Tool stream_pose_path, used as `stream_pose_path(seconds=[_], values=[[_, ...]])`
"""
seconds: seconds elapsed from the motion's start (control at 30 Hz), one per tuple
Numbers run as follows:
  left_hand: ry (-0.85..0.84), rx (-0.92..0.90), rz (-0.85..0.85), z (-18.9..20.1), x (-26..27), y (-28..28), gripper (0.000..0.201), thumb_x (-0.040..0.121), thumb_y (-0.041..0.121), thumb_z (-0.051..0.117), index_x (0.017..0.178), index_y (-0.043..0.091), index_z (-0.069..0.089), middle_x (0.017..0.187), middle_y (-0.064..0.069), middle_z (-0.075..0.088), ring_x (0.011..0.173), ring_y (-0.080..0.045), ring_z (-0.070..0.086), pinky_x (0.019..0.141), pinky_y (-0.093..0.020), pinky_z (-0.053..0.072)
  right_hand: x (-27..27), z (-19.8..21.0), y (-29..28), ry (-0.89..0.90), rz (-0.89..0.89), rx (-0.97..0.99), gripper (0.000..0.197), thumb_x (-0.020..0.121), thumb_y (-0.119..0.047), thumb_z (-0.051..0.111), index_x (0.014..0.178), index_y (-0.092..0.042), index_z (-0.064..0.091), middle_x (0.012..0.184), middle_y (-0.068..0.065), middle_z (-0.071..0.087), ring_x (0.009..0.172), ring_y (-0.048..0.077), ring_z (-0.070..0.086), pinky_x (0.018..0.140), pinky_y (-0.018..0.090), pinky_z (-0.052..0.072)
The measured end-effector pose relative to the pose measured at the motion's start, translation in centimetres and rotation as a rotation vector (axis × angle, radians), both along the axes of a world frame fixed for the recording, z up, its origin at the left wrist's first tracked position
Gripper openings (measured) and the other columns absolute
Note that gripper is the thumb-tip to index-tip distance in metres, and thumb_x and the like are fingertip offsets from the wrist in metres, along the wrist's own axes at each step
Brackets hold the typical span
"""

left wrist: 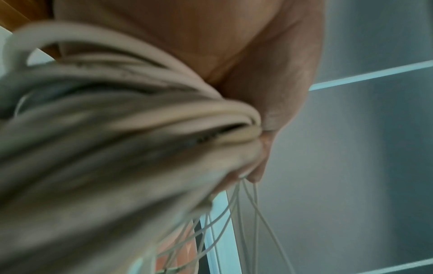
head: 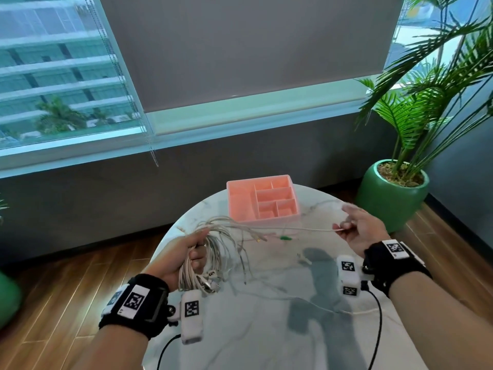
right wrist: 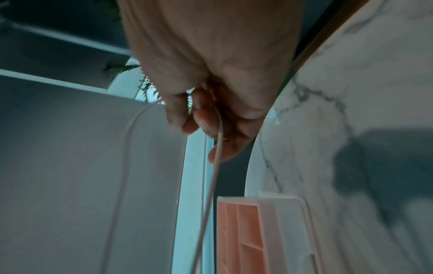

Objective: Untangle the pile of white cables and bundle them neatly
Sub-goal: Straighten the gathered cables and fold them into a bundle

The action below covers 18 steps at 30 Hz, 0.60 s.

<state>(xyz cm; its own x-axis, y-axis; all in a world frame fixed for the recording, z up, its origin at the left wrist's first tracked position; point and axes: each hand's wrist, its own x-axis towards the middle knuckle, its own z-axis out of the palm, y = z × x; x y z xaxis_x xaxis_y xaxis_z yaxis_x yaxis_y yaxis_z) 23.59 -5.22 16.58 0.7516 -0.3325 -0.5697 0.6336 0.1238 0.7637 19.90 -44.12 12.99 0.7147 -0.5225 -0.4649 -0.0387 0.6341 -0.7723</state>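
A tangled bunch of white cables (head: 213, 252) hangs in loops over the left side of the round marble table (head: 266, 329). My left hand (head: 186, 252) grips the bunch, and in the left wrist view the cables (left wrist: 140, 120) run through the curled fingers (left wrist: 257, 163). One single white cable (head: 306, 229) stretches from the bunch to the right. My right hand (head: 357, 228) pinches its end above the table's right side. The right wrist view shows that cable (right wrist: 215, 166) passing between the curled fingers (right wrist: 206, 118). A small green piece (head: 285, 238) lies among loose cable ends near the table's middle.
A pink compartment organizer (head: 262, 200) stands at the table's far edge, also visible in the right wrist view as the organizer (right wrist: 246, 231). A potted palm in a green pot (head: 392, 198) stands on the wooden floor to the right. A window and blind lie beyond.
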Motion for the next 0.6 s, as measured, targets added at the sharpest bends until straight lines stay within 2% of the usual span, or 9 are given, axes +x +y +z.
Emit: stream_pose_path(seconds=[0.07, 0.1, 0.2, 0.27, 0.33, 0.47, 0.53, 0.6], values=[[0.023, -0.025, 0.052, 0.0, 0.6, 0.8, 0.038, 0.098, 0.034, 0.058, 0.068, 0.019, 0.040, 0.043, 0.004, 0.027, 0.032, -0.011, 0.030, 0.033, -0.019, 0.024, -0.6, -0.2, -2.2, 0.047, -0.064, 0.064, 0.025, 0.102, -0.024, 0.050, 0.081, -0.012, 0.055, 0.043, -0.002, 0.034, 0.040, 0.012, 0.038, 0.066, 0.038, 0.056], [0.028, -0.028, 0.077, 0.0, 0.9, 1.3, 0.039, 0.099, 0.034, 0.057, 0.068, 0.019, 0.039, 0.043, 0.005, 0.027, 0.031, -0.011, 0.030, 0.033, -0.019, 0.025, -0.9, -0.4, -3.5, 0.065, -0.107, 0.115, 0.031, 0.103, -0.028, 0.044, 0.079, -0.011, 0.053, 0.042, -0.001, 0.035, 0.042, 0.014, 0.039, 0.062, 0.038, 0.057], [0.046, -0.019, 0.128, -0.1, 1.6, 2.5, 0.043, 0.103, 0.035, 0.052, 0.066, 0.020, 0.035, 0.041, 0.005, 0.028, 0.031, -0.011, 0.030, 0.032, -0.020, 0.029, -2.1, -1.4, -6.6, 0.137, -0.164, 0.189, 0.033, 0.105, -0.026, 0.033, 0.077, -0.012, 0.045, 0.036, 0.001, 0.034, 0.041, 0.017, 0.043, 0.043, 0.040, 0.057], [0.048, -0.005, 0.136, -0.2, 1.7, 2.6, 0.044, 0.104, 0.034, 0.052, 0.065, 0.020, 0.035, 0.042, 0.004, 0.028, 0.031, -0.011, 0.030, 0.034, -0.019, 0.029, -2.9, -2.4, -7.5, 0.217, -0.123, 0.178, 0.033, 0.105, -0.022, 0.032, 0.075, -0.013, 0.042, 0.034, 0.000, 0.032, 0.034, 0.016, 0.044, 0.038, 0.041, 0.055], [0.032, 0.010, 0.127, -0.4, 1.7, 2.2, 0.044, 0.103, 0.034, 0.053, 0.065, 0.020, 0.036, 0.042, 0.004, 0.028, 0.031, -0.011, 0.030, 0.034, -0.019, 0.028, -3.8, -3.0, -7.4, 0.301, -0.051, 0.116, 0.034, 0.104, -0.019, 0.038, 0.071, -0.013, 0.043, 0.033, -0.002, 0.033, 0.032, 0.015, 0.044, 0.038, 0.038, 0.055], [-0.038, 0.072, 0.086, -0.5, 1.6, 0.7, 0.044, 0.102, 0.031, 0.058, 0.063, 0.019, 0.041, 0.045, 0.003, 0.028, 0.033, -0.012, 0.029, 0.035, -0.020, 0.026, -5.3, -4.2, -5.5, 0.499, 0.124, -0.043, 0.040, 0.105, -0.025, 0.043, 0.070, -0.006, 0.046, 0.034, 0.001, 0.037, 0.026, 0.017, 0.046, 0.037, 0.039, 0.054], [-0.073, 0.134, 0.054, -0.1, 1.4, -0.4, 0.046, 0.102, 0.031, 0.058, 0.061, 0.019, 0.041, 0.045, 0.002, 0.029, 0.033, -0.013, 0.029, 0.036, -0.020, 0.026, -5.8, -4.9, -4.6, 0.599, 0.181, -0.171, 0.038, 0.102, -0.033, 0.052, 0.078, -0.003, 0.051, 0.043, 0.007, 0.044, 0.028, 0.021, 0.050, 0.039, 0.039, 0.054], [-0.138, 0.207, 0.024, 0.4, 1.1, -1.5, 0.043, 0.101, 0.027, 0.060, 0.063, 0.018, 0.043, 0.046, 0.000, 0.031, 0.034, -0.014, 0.029, 0.036, -0.021, 0.027, -5.2, -4.7, -3.5, 0.660, 0.265, -0.386, 0.039, 0.092, -0.044, 0.065, 0.092, -0.007, 0.055, 0.059, 0.013, 0.052, 0.034, 0.023, 0.055, 0.048, 0.035, 0.052]])
